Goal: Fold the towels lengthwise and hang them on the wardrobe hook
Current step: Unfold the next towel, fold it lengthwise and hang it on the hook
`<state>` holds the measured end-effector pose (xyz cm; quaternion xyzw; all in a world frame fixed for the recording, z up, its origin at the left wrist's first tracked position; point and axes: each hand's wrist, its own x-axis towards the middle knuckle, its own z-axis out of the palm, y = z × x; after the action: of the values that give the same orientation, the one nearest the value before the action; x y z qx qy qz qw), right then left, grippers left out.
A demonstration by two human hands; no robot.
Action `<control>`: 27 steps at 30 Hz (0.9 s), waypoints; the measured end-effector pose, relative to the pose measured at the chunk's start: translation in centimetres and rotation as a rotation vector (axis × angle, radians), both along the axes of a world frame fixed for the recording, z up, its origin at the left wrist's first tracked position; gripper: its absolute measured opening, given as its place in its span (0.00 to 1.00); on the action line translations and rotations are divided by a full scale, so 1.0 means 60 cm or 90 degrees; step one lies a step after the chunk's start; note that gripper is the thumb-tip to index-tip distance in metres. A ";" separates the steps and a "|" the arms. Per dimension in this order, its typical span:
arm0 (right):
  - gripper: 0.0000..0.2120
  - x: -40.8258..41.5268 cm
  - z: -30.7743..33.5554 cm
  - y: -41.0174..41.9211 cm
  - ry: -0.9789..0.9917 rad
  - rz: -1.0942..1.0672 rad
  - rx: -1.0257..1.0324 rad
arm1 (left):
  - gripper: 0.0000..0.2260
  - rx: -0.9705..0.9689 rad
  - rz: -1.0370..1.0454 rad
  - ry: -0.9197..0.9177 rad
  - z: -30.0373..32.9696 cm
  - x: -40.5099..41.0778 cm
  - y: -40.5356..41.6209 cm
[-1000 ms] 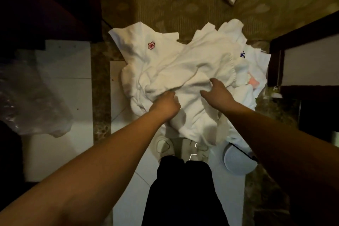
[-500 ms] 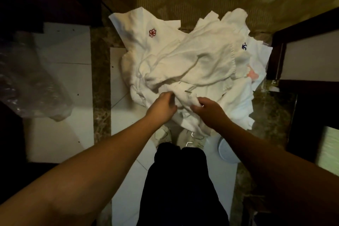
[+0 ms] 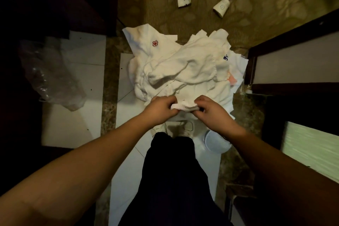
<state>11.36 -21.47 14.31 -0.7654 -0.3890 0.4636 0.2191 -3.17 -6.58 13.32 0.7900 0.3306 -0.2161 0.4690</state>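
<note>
Fingers of the left hand (image 3: pixel 161 110) curl round one end of a bunched white towel edge (image 3: pixel 184 107), and the fingers of the right hand (image 3: pixel 212 111) pinch the other end, so both hands grip the same short strip of cloth between them. That edge belongs to the pile of towels (image 3: pixel 183 71) heaped on the floor just ahead of the person's shoes (image 3: pixel 180 126), half on pale tile, half on the patterned carpet (image 3: pixel 256 5). One towel carries a red flower mark (image 3: pixel 155 43), another a blue mark (image 3: pixel 225 57). No wardrobe hook shows in view.

The risk, as I judge it, is that the gripped edge is tangled with the layers above it: a lift could drag several towels up at once, or the hands may hold a wrinkle rather than a true hem, which would give a crooked lengthwise fold. The dim light makes corners hard to find, and cloth hanging by the feet could be trodden on.

Compared with a second ago, both hands have drawn back toward the body from the middle of the heap, where the left one clutched cloth and the right lay spread on top, and have come together on this near edge. The paper cups (image 3: pixel 222 8) on the carpet sit lower in view, since the head has tilted
</note>
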 end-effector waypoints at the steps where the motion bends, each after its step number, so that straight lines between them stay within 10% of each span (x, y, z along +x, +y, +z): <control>1: 0.06 0.003 0.026 -0.002 0.004 0.007 0.010 | 0.06 -0.006 0.021 -0.006 0.030 -0.002 -0.003; 27: 0.12 -0.067 0.794 0.169 -0.323 0.266 0.529 | 0.11 0.388 0.173 -0.183 0.846 -0.153 0.061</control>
<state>7.35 -11.35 61.97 -0.6084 -0.7250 0.1044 0.3055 -12.36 -2.93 64.10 0.8646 0.4126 0.0698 0.2781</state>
